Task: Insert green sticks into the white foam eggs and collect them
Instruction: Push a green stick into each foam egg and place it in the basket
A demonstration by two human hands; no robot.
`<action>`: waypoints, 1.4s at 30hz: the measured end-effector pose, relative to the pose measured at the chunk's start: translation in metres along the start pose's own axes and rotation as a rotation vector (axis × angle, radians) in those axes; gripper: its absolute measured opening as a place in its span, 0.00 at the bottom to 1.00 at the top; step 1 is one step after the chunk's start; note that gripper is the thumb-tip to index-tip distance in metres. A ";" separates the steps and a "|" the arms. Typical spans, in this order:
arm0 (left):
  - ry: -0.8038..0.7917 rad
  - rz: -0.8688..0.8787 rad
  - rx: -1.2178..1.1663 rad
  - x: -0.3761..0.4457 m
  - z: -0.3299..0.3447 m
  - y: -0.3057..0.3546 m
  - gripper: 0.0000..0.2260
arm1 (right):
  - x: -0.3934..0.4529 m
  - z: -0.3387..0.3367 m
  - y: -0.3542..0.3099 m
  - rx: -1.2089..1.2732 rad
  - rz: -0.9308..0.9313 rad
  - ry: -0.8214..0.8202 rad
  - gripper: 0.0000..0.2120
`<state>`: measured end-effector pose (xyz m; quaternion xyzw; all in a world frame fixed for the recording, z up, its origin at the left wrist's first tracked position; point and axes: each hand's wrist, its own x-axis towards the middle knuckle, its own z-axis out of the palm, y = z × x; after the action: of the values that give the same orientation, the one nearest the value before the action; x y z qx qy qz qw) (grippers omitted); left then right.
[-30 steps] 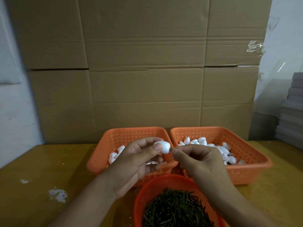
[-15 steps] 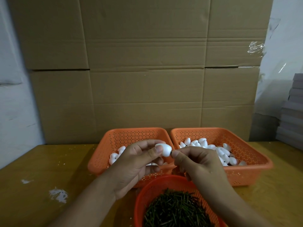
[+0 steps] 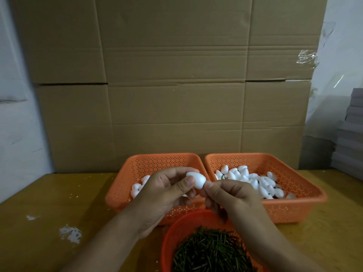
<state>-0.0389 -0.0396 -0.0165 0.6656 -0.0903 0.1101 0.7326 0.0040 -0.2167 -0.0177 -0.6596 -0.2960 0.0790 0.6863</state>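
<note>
My left hand (image 3: 167, 193) pinches a white foam egg (image 3: 196, 179) between thumb and fingers, above the gap between two orange baskets. My right hand (image 3: 229, 195) has its thumb and fingertips pressed against the egg's right end; the green stick is hidden between them. The left basket (image 3: 125, 185) holds a few white eggs (image 3: 137, 188). Many eggs (image 3: 253, 178) fill the right basket (image 3: 306, 185). A round red basket (image 3: 172, 232) of green sticks (image 3: 208, 250) sits nearest me.
A big cardboard sheet (image 3: 176, 85) stands behind the baskets. Grey stacked boards (image 3: 351, 134) rise at the right edge. White foam crumbs (image 3: 70, 233) lie on the yellow table (image 3: 49, 203) at the left.
My right fingertips have closed in on the egg's end, so the small gap and stick tip seen earlier are gone. Both hands stay in the same place.
</note>
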 end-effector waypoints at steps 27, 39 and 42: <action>0.035 -0.011 0.135 0.000 0.002 -0.004 0.08 | -0.004 0.007 0.032 -0.290 -0.207 0.114 0.09; 0.059 -0.024 0.135 -0.003 0.008 -0.006 0.12 | -0.006 -0.002 0.035 -0.311 -0.191 0.073 0.06; 0.072 -0.031 0.137 -0.004 0.008 -0.005 0.13 | -0.005 -0.001 0.036 -0.304 -0.194 0.059 0.07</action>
<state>-0.0416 -0.0484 -0.0216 0.7111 -0.0459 0.1282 0.6898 0.0105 -0.2165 -0.0533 -0.7262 -0.3467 -0.0528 0.5913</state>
